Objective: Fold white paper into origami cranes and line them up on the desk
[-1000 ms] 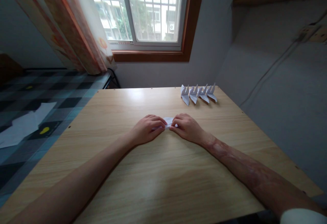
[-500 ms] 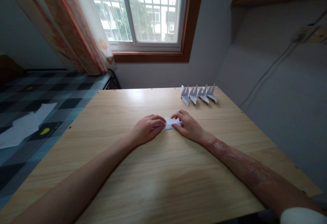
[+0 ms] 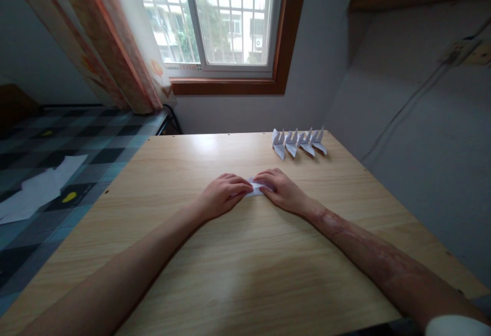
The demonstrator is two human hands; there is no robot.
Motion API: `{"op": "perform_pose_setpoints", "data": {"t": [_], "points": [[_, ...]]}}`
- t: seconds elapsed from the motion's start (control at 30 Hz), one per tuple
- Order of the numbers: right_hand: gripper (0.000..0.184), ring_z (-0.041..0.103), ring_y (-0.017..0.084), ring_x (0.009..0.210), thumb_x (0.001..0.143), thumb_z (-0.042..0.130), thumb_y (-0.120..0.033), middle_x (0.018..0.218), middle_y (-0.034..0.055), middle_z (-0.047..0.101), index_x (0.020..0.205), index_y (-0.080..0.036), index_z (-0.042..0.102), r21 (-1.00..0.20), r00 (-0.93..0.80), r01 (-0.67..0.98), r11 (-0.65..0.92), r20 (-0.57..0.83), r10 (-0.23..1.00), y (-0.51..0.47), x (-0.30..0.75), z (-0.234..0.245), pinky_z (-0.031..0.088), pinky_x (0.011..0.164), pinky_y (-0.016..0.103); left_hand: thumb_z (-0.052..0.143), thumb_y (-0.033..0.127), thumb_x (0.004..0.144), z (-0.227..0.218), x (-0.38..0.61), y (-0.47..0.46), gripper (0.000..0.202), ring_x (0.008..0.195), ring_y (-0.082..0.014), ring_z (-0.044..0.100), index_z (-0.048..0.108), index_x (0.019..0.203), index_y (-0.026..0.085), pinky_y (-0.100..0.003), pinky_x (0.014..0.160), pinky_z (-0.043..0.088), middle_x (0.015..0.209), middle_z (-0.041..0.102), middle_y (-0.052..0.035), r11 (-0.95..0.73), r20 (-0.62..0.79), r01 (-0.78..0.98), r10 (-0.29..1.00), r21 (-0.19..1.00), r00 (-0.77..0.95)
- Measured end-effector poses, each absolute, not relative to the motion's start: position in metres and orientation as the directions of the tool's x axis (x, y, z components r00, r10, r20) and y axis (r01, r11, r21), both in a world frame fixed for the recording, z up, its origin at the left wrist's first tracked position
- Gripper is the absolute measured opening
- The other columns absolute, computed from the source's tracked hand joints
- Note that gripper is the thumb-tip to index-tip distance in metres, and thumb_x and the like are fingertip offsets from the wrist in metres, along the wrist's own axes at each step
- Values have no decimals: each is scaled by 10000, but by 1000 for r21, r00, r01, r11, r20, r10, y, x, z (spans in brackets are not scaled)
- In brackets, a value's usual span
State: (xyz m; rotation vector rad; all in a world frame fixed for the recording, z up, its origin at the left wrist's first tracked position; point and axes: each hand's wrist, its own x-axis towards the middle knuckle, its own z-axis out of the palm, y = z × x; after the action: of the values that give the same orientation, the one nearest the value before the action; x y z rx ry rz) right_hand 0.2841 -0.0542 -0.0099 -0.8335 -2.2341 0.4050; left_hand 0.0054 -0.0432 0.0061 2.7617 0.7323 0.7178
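Observation:
A small folded piece of white paper (image 3: 253, 189) lies on the wooden table (image 3: 230, 254), between my two hands. My left hand (image 3: 226, 193) grips its left end, thumb and fingers closed around it. At the other end my right hand (image 3: 282, 187) has its fingers bent over the paper and its thumb against the near side. Both hands cover much of the sheet, so its full folded shape is hidden. Behind my right hand, several white origami birds (image 3: 299, 144) stand in a row by the table's back edge.
Left of the table is a bed with a checked cover (image 3: 23, 157), where loose white paper sheets (image 3: 42, 190) lie. Ahead are a window (image 3: 233, 24) and a patterned curtain (image 3: 126, 60). A wall socket with a cable (image 3: 458, 52) is on the right.
My left fingers have shifted slightly right along the paper. My right fingers have come down and closed onto it, leaving less of the paper showing.

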Motion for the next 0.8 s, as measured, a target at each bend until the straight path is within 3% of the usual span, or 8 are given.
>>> {"op": "perform_pose_setpoints", "data": {"t": [0.23,0.47,0.67,0.8], "points": [[392,637,303,1177,1053,622,-113,1272,105,754,1414,-249,692,-394,-578,467,792,542,610,-55,283,-12,561,1070,497,577,320,1142,6,5,-44,234,1126,-231,749,792,1226,283,-414,1057,530,1238,812,-55,-868,415,423,497,261,762],[265,667,274,1087,1054,627,-106,1154,85,776,1219,-255,771,-347,-592,464,815,563,577,-55,283,-15,574,984,454,605,289,1105,6,5,-45,226,1230,-267,725,814,1192,287,-460,1079,560,1462,704,-93,-846,457,469,532,253,713],[195,689,259,1068,1068,655,-155,1139,84,775,1180,-249,783,-362,-595,454,814,557,579,-54,283,-15,566,970,428,582,282,1123,4,6,-43,231,1098,-238,772,780,1242,269,-407,1005,575,1184,827,-69,-861,423,422,507,283,751],[188,698,260,1058,1061,675,-172,1133,87,775,1190,-254,785,-348,-595,470,811,553,583,-57,283,-12,566,962,425,598,261,1106,5,5,-45,235,1082,-234,766,802,1219,290,-394,971,581,1213,818,-63,-865,422,410,500,289,757]]}}
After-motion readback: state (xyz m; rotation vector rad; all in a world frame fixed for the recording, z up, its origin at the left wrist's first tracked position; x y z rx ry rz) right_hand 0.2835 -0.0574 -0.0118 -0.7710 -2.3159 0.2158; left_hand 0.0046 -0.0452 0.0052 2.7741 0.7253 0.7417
